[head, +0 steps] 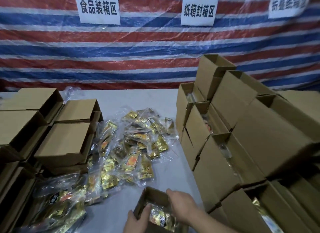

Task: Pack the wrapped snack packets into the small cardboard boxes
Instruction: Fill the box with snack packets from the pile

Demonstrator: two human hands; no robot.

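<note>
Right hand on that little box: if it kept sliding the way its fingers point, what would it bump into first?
The right hand points up-left across the small box. Past the box's far rim, the loose pile of snack packets looks first in line, though depth is hard to judge.

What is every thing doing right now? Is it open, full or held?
Small box: open, gold packets inside, held by both hands.
Left hand: grips the box's near left wall.
Right hand: fingers curled over the box's far rim.
Loose packets: heaped on the table, unpacked.
Left boxes: stacked, lying on their sides, contents unseen.
Right boxes: stacked, open, some showing packets.
</note>
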